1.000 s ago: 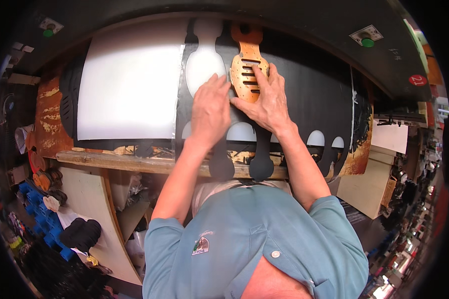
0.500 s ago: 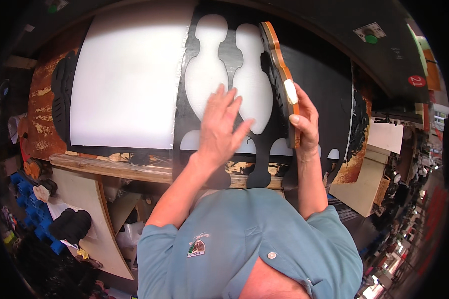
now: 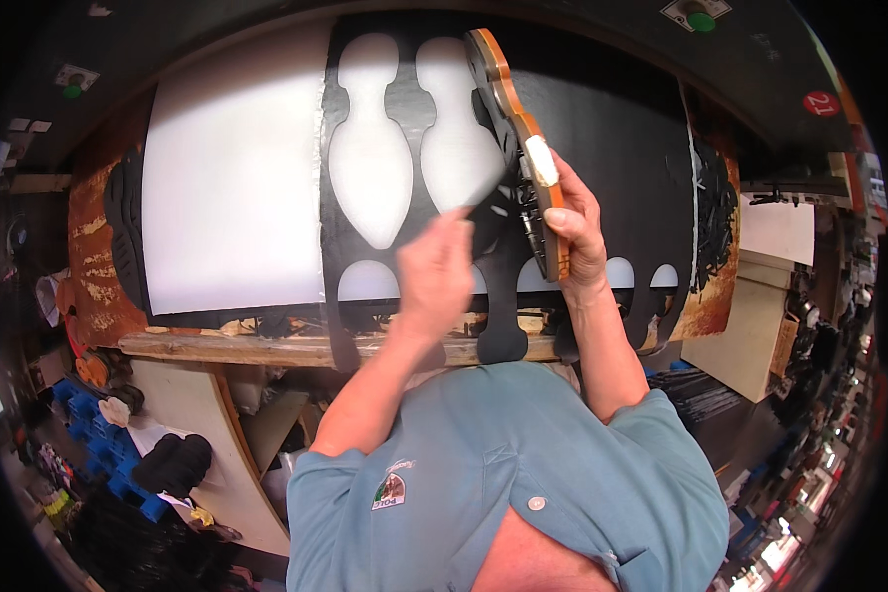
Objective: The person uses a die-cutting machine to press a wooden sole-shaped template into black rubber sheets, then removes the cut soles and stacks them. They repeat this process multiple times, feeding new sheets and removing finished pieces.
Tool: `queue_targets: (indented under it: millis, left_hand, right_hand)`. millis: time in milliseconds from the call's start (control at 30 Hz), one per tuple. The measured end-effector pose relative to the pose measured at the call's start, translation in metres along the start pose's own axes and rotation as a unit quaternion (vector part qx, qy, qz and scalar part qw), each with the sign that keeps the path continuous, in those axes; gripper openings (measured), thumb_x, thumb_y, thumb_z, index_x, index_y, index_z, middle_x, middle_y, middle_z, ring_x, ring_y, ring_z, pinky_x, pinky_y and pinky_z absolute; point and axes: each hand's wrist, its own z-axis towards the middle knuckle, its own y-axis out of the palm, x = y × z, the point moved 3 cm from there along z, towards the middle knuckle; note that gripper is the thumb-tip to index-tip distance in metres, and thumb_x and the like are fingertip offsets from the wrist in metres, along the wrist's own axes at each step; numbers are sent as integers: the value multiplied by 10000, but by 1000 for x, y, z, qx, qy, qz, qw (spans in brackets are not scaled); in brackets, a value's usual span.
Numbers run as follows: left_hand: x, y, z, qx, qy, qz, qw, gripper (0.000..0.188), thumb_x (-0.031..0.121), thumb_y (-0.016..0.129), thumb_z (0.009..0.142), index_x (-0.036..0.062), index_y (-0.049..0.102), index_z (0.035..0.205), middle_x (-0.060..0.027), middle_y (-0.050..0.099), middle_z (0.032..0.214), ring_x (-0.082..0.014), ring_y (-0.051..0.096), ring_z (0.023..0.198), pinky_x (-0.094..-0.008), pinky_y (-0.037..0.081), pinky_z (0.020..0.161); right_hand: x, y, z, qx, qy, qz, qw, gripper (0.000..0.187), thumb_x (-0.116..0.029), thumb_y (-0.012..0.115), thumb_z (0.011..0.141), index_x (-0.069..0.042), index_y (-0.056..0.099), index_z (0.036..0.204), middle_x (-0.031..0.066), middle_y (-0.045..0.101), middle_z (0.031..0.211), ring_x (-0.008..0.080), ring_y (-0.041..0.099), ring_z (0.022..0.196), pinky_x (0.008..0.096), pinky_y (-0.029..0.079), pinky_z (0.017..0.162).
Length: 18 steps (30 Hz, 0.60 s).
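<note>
My right hand [image 3: 580, 222] grips a sole-shaped cutting die [image 3: 531, 138] by its lower part, holding it tilted on edge above a black sheet [image 3: 622, 128]. The die has an orange outer side, a white patch and a metal inner side. Closed at the die's left, my left hand [image 3: 436, 276] pinches a blurred black sheet piece [image 3: 491, 209] that reaches toward the die's inner side. Whether the piece is still partly inside the die I cannot tell. Two sole-shaped cutouts in the black sheet show the white surface [image 3: 370, 178] beneath.
White sheeting [image 3: 237, 178] covers the table's left. A wooden rail [image 3: 217, 348] runs along the front edge, with black strips of the sheet hanging over it. Dark scraps [image 3: 712, 212] lie at the right end. Overhead is a dark machine beam with a green button [image 3: 701, 21].
My left hand has gone from open, fingers spread over the cutouts, to pinching a black piece beside the die. The view has shifted, so the die and sheet appear further left.
</note>
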Motion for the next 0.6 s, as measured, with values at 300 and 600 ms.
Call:
queue_targets:
  millis: [300, 600]
  left_hand:
    - [-19, -130, -20, 115, -120, -19, 986, 322, 92, 585, 1119, -96, 657, 1370, -62, 744, 1172, -106, 647, 1043, -272, 512, 949]
    - [-8, -125, 43, 36, -174, -110, 978, 476, 115, 700, 1054, -82, 578, 1469, -109, 753, 1201, -136, 705, 972, -276, 572, 867]
  right_hand:
    - [-17, -19, -14, 9, -45, -63, 997, 940, -284, 785, 768, 123, 480, 1559, 210, 618, 1435, 271, 611, 1332, 365, 453, 1175]
    - [-29, -25, -22, 55, -171, -664, 725, 775, -226, 884, 711, 50, 654, 1397, 283, 508, 1526, 440, 538, 1320, 514, 475, 1113]
